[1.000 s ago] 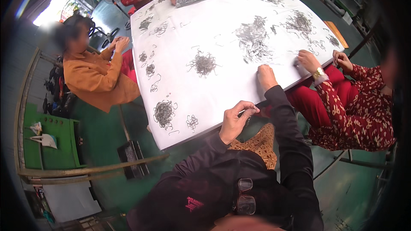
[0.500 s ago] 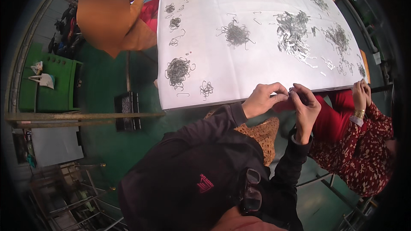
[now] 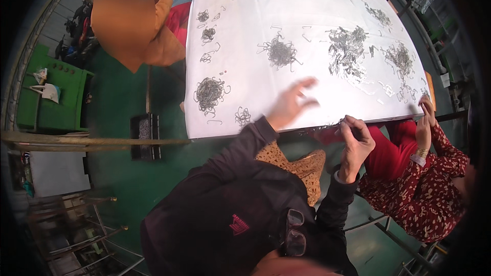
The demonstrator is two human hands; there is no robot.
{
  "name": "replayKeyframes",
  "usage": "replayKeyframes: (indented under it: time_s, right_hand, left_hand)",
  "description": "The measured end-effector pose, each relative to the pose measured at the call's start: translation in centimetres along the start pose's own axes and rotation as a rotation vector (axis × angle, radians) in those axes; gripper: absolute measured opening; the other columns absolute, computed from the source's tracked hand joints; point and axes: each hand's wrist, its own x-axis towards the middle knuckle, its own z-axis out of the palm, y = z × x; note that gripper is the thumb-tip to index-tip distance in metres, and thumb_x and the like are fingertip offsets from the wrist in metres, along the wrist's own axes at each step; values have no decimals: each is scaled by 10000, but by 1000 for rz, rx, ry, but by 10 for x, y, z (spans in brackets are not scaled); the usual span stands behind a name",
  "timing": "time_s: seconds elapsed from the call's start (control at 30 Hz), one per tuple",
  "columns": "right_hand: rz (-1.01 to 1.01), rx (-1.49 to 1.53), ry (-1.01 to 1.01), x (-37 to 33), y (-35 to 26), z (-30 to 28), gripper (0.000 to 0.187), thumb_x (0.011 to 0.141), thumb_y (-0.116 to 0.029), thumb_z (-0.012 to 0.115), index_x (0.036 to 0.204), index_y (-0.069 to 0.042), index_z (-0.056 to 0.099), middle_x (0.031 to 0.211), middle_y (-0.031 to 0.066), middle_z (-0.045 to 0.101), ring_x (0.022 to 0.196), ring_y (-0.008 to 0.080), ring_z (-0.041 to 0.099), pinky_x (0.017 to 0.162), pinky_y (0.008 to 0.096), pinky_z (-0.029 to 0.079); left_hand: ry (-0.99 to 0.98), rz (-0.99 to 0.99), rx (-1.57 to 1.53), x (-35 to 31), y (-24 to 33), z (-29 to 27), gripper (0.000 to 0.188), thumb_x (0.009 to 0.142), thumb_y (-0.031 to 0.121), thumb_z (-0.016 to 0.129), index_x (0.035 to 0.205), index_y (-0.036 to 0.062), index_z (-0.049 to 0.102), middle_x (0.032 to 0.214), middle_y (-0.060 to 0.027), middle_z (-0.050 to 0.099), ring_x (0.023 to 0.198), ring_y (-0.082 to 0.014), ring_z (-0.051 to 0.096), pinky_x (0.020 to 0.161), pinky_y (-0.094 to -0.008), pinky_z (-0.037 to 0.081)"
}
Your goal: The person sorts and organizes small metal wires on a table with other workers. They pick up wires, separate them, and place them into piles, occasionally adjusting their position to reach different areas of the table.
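Note:
My left hand is over the near part of the white-covered table, its fingers apart and slightly blurred, with nothing seen in them. At the near edge, my right hand pinches a small dark metal piece; its exact shape is too small to make out. Bent wire hooks lie in a loose pile beyond my left hand. Farther right is a heap of flat, shiny metal strips. Two more groups of hooks, a large pile and a small one, lie toward the near left corner.
A co-worker in an orange garment sits at the left side. Another in a patterned red top sits close on my right, hands at the table edge. A black crate stands on the green floor, near a horizontal bar.
My left hand has parted from my right, moving left and over the table, and its fingers have opened. My right hand has shifted slightly down and left, still pinching. The view has shifted a little.

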Motion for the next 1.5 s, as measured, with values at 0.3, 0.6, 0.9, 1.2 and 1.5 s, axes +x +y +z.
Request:
replayKeyframes:
  time_s: [0.3,0.6,0.9,1.2,1.5]
  right_hand:
    - [54,-73,-13,-1,-8,-6,136,776,72,671,908,46,690,790,33,667,713,90,605,697,203,479]
    - [-16,-62,-39,-11,-9,-18,166,771,107,655,926,57,688,796,33,637,719,86,589,668,205,471]
    - [57,-49,-4,-27,1,-20,164,780,105,652,934,62,688,787,30,629,724,83,585,681,204,463]
    - [-16,1,109,-36,4,-18,171,797,102,650,960,61,679,823,37,628,750,94,602,691,204,489]
    - [-202,-5,6,-37,7,-14,185,837,69,636,1015,49,682,861,66,656,720,104,617,648,204,498]
  left_hand:
    - [95,-335,892,102,-159,-120,174,771,187,688,820,22,706,836,-232,659,838,-380,647,762,-456,512]
    - [238,-268,752,87,-150,-105,103,873,63,549,933,-12,585,939,-201,600,908,-399,596,796,-484,480]
    - [-281,-300,-334,15,30,-12,118,910,66,614,994,-17,617,894,-83,660,777,-130,648,701,-251,537]
    - [-314,96,-135,-17,78,41,81,844,53,664,907,13,633,1038,-89,612,934,-198,612,809,-305,490]
    - [-189,-60,-243,-32,72,49,72,891,32,629,950,-9,625,942,-85,670,886,-159,639,794,-273,509]
